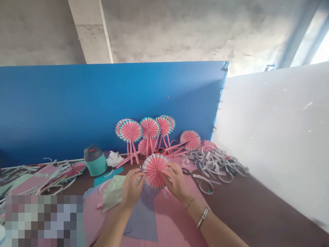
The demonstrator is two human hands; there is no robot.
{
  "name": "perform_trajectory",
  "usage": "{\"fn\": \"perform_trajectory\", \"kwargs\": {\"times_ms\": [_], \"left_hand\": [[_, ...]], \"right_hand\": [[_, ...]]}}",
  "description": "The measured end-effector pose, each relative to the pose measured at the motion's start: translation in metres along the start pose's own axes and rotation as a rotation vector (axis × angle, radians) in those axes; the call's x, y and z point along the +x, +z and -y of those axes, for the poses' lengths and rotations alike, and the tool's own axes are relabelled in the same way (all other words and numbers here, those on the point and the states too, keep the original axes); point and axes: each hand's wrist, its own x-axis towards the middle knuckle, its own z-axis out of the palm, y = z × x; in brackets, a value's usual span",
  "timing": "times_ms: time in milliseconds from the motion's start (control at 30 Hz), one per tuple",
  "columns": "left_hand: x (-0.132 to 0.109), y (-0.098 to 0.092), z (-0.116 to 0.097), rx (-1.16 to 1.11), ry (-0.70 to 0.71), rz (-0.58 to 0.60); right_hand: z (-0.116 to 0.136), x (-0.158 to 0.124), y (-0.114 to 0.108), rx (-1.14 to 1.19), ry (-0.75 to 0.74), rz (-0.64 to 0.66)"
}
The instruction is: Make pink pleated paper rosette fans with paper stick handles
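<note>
A round pleated pink paper fan [155,173] with a striped rim is held upright in front of me, opened into a full disc. At its left edge, my left hand [132,185] is closed on the rim with thumb and fingertips. My right hand [177,181] grips the fan from the right, its bent fingers on the pleats. Below them lie pink paper sheets [177,212], a grey-blue sheet [144,219] and a pale green sheet [113,192].
Finished pink fans [130,131] lean on a blue partition [64,103]. A teal container with a dark lid [95,161] and crumpled white tissue [114,159] stand left of them. Paper strips [216,164] heap at right, beside a white partition [277,130].
</note>
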Motion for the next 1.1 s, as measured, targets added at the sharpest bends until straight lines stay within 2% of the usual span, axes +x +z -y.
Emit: {"fn": "perform_trajectory", "kwargs": {"times_ms": [233, 567, 1100], "left_hand": [[0.001, -0.001, -0.015, -0.001, 0.077, 0.048], [0.0, -0.002, -0.015, -0.02, 0.088, 0.085], [0.002, -0.006, -0.015, -0.045, 0.143, 0.082]], "right_hand": [[0.003, 0.0, 0.003, -0.178, -0.095, 0.084], [0.007, 0.004, -0.001, -0.252, -0.177, 0.14], [0.009, 0.004, 0.0, -0.269, -0.238, 0.146]]}}
